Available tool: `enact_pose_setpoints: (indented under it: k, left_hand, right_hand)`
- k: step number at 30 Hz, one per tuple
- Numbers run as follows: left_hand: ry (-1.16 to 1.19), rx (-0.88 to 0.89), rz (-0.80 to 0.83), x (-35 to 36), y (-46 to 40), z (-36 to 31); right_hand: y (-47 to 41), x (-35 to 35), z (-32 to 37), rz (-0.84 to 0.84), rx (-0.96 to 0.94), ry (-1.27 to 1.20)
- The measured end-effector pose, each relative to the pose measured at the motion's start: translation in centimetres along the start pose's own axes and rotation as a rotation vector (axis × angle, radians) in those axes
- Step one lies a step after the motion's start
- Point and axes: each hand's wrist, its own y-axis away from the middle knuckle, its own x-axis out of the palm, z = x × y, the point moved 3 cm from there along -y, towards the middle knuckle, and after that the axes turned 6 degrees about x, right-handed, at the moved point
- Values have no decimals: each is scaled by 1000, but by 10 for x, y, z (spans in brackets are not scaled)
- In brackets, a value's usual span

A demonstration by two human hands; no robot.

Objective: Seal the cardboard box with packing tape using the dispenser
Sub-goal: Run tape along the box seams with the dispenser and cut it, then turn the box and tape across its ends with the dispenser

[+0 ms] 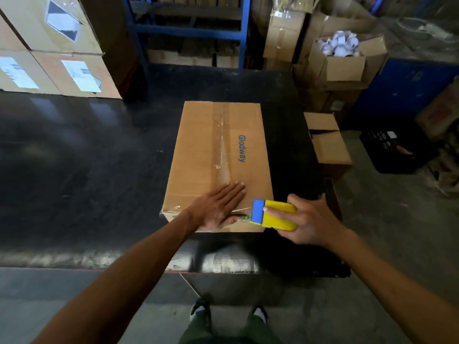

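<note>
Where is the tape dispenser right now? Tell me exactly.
In the head view, the yellow and blue tape dispenser is gripped in the right hand, at the near right corner of the cardboard box, just right of the left hand pressing flat on the box top.

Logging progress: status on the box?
Left hand flat on box. Right hand grips dispenser at near edge. Centre seam taped. Nothing blocking.

Warehouse: stacked cartons (pixel 49 45), blue racking (pixel 193 28).

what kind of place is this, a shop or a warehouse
Most likely a warehouse packing area: stacked labelled cartons on the left, blue metal shelving behind, and an open box of tape rolls beside the dark packing table.
</note>
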Motion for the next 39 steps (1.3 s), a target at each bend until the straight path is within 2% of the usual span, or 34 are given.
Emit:
enact_pose_setpoints:
  k: [6,13,18,24,29,33,39]
  left_hand:
    - [-17,-24,-24,-6,-2,-1]
    - [-12,-47,33,-10,-4,-3]
    - [-21,-78,74,-15,-15,-12]
    - [7,-485,95,-8,-54,-53]
    - [28,-545,150,-4,-65,-52]
    - [88,-627,190,-2,-76,-56]
    - [168,-917,120,-8,-95,-61]
  right_hand:
    - [1,-2,-16,21,-93,-43]
    - [54,-17,-109,7,-124,19]
    - [39,19,-94,50,-81,54]
    - [22,55,-60,92,-37,93]
    - [18,59,-51,84,-61,181]
    - [9,69,-43,167,-23,220]
    - [3,51,-73,159,126,183]
